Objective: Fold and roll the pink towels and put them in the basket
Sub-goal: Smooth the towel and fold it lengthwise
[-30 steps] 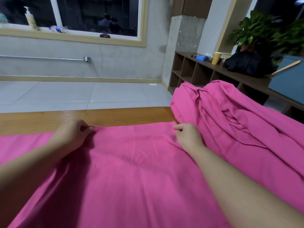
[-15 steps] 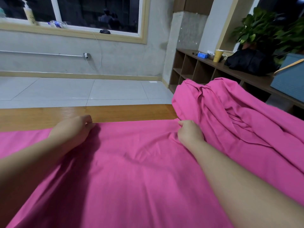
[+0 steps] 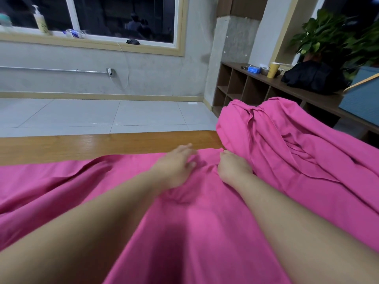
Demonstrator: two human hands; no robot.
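Note:
A pink towel (image 3: 194,222) lies spread over the wooden table (image 3: 92,145) in front of me. My right hand (image 3: 231,168) has its fingers curled and pinches the towel's far edge, right beside a heap of more pink towels (image 3: 297,144). My left hand (image 3: 176,167) lies on the same towel just left of the right hand. Its fingers look straight and spread, blurred by motion. The cloth is bunched into wrinkles under and left of it.
A blue-grey container with a wooden bar (image 3: 363,95) stands at the far right on a low wooden shelf unit (image 3: 246,87), which also carries a yellow cup (image 3: 272,69), a black bag (image 3: 311,76) and a plant (image 3: 332,35). Tiled floor lies beyond the table.
My left hand slid right along the towel's far edge until it is close to my right hand, and its fingers uncurled. The cloth wrinkled behind it. My right hand barely moved.

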